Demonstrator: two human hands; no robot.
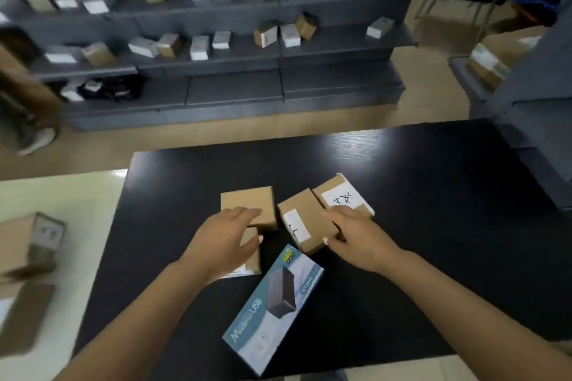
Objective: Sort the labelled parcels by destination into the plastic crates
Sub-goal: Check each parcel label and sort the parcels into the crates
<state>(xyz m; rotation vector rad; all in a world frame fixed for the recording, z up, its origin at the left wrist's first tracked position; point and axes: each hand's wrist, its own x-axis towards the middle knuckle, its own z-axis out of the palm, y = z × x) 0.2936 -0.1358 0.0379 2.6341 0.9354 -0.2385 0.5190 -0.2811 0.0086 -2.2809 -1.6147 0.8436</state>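
While parcels (247, 206) crowd, USB box (272, 309) nearest

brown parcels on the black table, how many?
4. One under the left hand, another beneath it near the wrist, one under the right hand, and one labelled at far right. None seems hidden.

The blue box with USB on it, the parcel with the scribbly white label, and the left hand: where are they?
blue USB box (272, 309): head view, middle of its printed top face.
parcel with handwritten white label (342, 196): head view, on the label.
left hand (227, 233): head view, back of the hand.
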